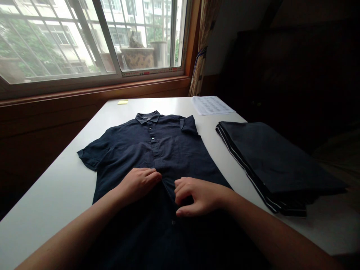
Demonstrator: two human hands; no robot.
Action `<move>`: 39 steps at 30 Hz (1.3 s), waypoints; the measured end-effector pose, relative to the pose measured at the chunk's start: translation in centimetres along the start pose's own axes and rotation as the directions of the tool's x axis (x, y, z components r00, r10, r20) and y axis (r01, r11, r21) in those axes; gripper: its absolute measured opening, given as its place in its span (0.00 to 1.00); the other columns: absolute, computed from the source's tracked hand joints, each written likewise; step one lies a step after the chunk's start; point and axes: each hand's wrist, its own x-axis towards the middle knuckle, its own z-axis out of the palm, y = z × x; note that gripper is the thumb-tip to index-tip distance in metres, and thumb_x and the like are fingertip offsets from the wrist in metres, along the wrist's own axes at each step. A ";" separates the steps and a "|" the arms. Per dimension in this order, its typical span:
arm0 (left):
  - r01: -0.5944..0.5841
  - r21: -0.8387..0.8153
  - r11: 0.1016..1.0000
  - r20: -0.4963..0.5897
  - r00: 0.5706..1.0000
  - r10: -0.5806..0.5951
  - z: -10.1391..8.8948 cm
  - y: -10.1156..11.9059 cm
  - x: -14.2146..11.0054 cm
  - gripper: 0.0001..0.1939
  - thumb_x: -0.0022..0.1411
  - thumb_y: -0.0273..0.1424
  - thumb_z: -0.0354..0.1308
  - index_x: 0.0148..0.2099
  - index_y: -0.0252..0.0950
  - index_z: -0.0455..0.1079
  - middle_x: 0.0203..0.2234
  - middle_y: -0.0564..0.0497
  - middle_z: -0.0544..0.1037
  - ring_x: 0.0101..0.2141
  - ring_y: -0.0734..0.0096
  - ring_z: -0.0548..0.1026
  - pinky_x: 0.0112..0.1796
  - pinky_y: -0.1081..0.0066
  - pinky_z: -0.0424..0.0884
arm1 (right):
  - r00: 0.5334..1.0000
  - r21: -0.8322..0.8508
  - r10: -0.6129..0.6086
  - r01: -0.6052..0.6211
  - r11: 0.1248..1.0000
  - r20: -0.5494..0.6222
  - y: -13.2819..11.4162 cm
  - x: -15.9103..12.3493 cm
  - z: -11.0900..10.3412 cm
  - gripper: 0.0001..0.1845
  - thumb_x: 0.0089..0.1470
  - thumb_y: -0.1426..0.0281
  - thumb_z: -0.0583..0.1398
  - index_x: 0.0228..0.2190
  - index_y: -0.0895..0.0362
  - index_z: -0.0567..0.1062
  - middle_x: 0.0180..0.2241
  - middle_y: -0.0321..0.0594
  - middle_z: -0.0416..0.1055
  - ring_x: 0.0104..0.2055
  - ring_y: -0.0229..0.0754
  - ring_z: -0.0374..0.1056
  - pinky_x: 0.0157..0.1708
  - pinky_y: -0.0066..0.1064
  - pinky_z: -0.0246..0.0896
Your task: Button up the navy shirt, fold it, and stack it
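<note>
A dark navy short-sleeved shirt [168,153] lies front up, its collar at the far end and small buttons down the middle. Over the left side of its front, my left hand [142,182] has its fingers bent together at the edge of the button strip, closed on the cloth; the fingertips are partly hidden. My right hand [195,195] is just right of the button strip, fingers curled and the thumb apart, with a gap between them. No cloth shows in that gap. The shirt's lower part is in deep shadow.
The shirt is spread on a white table [56,195]. To the right lies a stack of folded dark clothes [270,157] with white-striped edges. Printed sheets [212,105] and a yellow sticky note [123,102] lie at the far end, before a barred window [118,77] and a curtain [199,63].
</note>
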 end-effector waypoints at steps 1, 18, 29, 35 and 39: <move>-0.001 0.001 1.000 0.002 1.000 0.001 0.0 0.0 0.0 0.10 0.73 0.31 0.47 0.44 0.37 0.70 0.30 0.51 0.77 0.29 0.71 0.74 0.29 0.72 0.65 | 1.000 -0.002 0.002 -0.002 1.000 0.007 0.0 -0.1 -0.1 0.11 0.58 0.64 0.64 0.27 0.58 0.77 0.25 0.35 0.71 0.33 0.38 0.64 0.38 0.30 0.58; 0.066 -0.111 0.992 -0.023 0.997 -0.069 0.6 -0.6 -0.2 0.09 0.73 0.33 0.49 0.45 0.39 0.71 0.33 0.52 0.79 0.33 0.72 0.78 0.33 0.74 0.68 | 0.974 0.147 0.187 -0.205 0.968 0.127 0.7 -1.5 -2.3 0.09 0.58 0.68 0.64 0.37 0.59 0.82 0.31 0.36 0.71 0.34 0.36 0.68 0.38 0.25 0.62; 0.048 -0.131 0.990 -0.061 0.997 -0.056 0.2 -0.5 -0.4 0.09 0.72 0.32 0.51 0.47 0.39 0.73 0.33 0.52 0.78 0.32 0.73 0.77 0.31 0.75 0.69 | 0.972 0.120 0.188 -0.205 0.971 0.140 1.2 -1.4 -2.3 0.09 0.58 0.66 0.64 0.37 0.58 0.83 0.31 0.36 0.71 0.34 0.36 0.68 0.38 0.25 0.61; 0.194 -0.122 0.973 -0.125 0.970 -0.209 -0.6 -1.5 -0.4 0.10 0.71 0.29 0.50 0.48 0.38 0.71 0.38 0.48 0.77 0.39 0.67 0.75 0.40 0.70 0.72 | 0.985 0.072 0.154 -0.160 0.985 0.082 1.3 -1.2 -2.1 0.08 0.57 0.68 0.64 0.36 0.58 0.82 0.31 0.38 0.74 0.37 0.38 0.69 0.40 0.27 0.61; 0.324 0.041 0.945 -0.128 0.940 -0.316 -1.6 -2.7 -0.9 0.06 0.68 0.31 0.53 0.44 0.38 0.70 0.40 0.47 0.75 0.40 0.62 0.72 0.41 0.65 0.72 | 0.992 0.063 0.105 -0.110 0.992 0.072 1.1 -1.2 -2.2 0.08 0.59 0.67 0.63 0.35 0.57 0.82 0.33 0.39 0.76 0.39 0.40 0.68 0.44 0.30 0.61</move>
